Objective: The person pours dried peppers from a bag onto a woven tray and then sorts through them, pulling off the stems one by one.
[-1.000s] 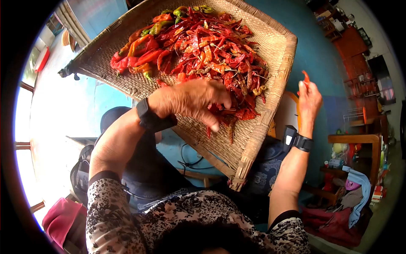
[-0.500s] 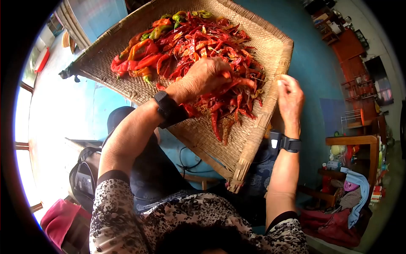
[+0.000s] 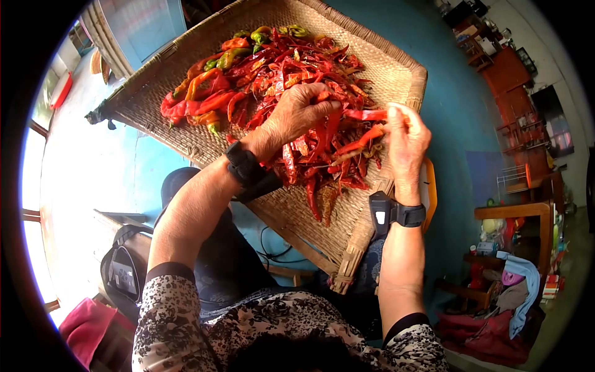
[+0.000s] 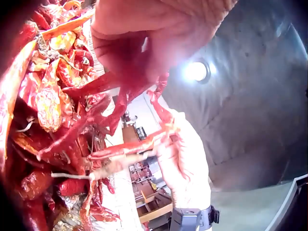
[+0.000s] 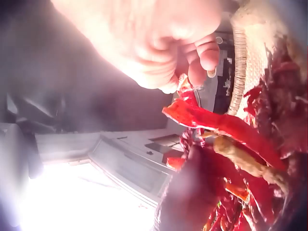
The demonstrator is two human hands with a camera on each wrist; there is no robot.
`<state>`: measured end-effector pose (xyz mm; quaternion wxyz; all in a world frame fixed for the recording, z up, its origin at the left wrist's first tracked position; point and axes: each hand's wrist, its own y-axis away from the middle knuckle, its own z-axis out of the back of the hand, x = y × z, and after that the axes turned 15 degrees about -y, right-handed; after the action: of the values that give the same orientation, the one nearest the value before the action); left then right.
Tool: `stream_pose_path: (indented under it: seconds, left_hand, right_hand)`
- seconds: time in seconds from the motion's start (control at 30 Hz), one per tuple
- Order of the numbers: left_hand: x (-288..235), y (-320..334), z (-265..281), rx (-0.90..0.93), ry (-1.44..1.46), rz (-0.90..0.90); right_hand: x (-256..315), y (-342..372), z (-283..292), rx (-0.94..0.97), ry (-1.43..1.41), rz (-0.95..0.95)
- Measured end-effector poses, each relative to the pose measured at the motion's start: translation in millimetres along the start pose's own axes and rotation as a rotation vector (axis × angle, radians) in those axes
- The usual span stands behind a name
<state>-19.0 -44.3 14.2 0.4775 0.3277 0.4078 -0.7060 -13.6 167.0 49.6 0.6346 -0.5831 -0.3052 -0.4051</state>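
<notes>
Red, orange and a few green peppers (image 3: 291, 68) lie heaped on a woven tray (image 3: 347, 217), many of them dry and wrinkled. Over the middle of the heap, my left hand (image 3: 294, 115) grips some red peppers, also visible hanging below the left hand (image 4: 154, 33) in the left wrist view. At the tray's right edge, my right hand (image 3: 408, 146) pinches red pepper pieces between thumb and fingers. The right wrist view shows a red pepper (image 5: 216, 122) just below the right hand (image 5: 154, 43). Strips of red pepper span the space between both hands.
The tray sits above the person's lap, its near corner by the dark trousers (image 3: 229, 266). A black bag (image 3: 124, 273) and a pink cloth (image 3: 93, 328) are at left. Clothes (image 3: 489, 332) lie beside a wooden chair (image 3: 514, 212) at right.
My right hand has moved left from outside the tray to its edge, near my left hand, which has shifted slightly up over the heap. Red peppers are now held up between them.
</notes>
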Motion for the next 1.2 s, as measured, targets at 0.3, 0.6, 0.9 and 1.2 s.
stream_pose_path:
  seconds: [0.3, 0.6, 0.9, 1.2]
  left_hand:
    - [1.7, 4.4, 8.1, 0.037, 0.186, 0.106]
    - [4.5, 0.7, -7.6, 0.106, 0.257, 0.051]
    - [-3.3, 3.8, -11.3, 0.121, 0.304, 0.085]
    - [-8.8, 7.0, 5.5, 0.046, 0.242, 0.168]
  right_hand:
    - [-20.0, -10.6, 96.4, -0.346, 0.396, 0.275]
    - [-21.3, -2.6, 89.5, -0.081, 0.419, 0.070]
    - [-10.0, 9.7, -16.4, 0.433, 0.036, -0.130]
    - [-12.8, -9.5, 64.4, -0.092, 0.590, 0.151]
